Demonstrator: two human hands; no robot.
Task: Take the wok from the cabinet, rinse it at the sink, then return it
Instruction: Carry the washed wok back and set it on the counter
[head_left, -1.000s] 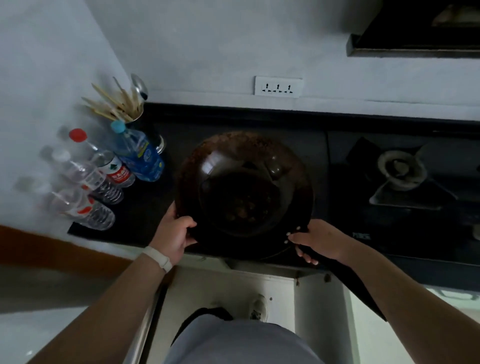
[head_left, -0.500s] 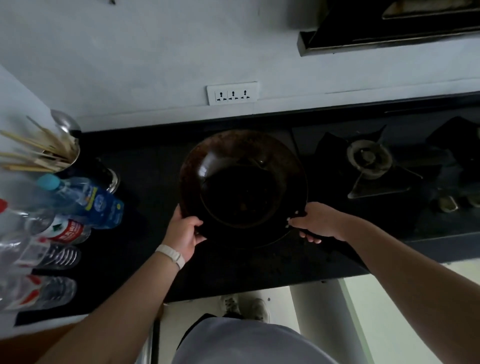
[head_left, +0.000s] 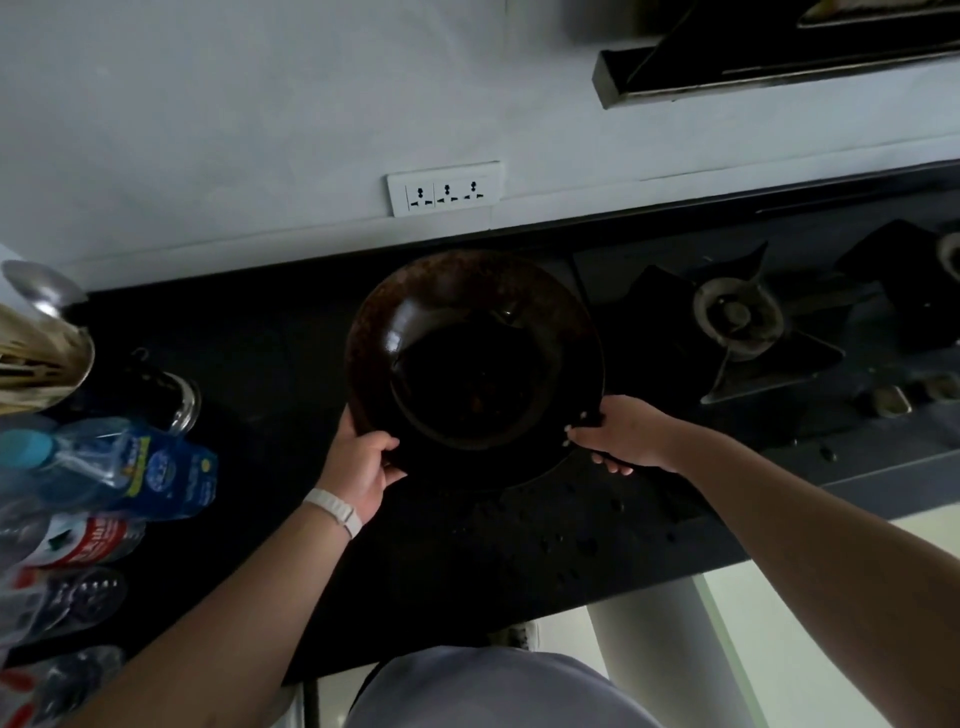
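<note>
Counter: we look down on a black countertop (head_left: 260, 364) that runs along a pale wall, with a white socket strip (head_left: 444, 188) just above its back edge.
Wok: we see the dark wok (head_left: 475, 358), rim up, over the middle of the counter; its rim is rusty brown and its bowl nearly black. We cannot tell whether its base touches the counter.
Left hand: our left hand (head_left: 363, 467) grips the wok's near-left rim, thumb over the edge, with a white wristband (head_left: 333, 512) on the wrist.
Right hand: our right hand (head_left: 628, 441) is closed round the wok's handle at its near-right side, fingers curled under.
Stove: we see a gas burner (head_left: 737, 317) just right of the wok, set into the same dark surface.
Left edge: we see plastic water bottles (head_left: 130, 467) crowded at the left, and a holder of chopsticks (head_left: 36, 358) with a metal ladle (head_left: 41, 291) behind them.
Above: a dark range hood (head_left: 779, 62) hangs at the upper right.
</note>
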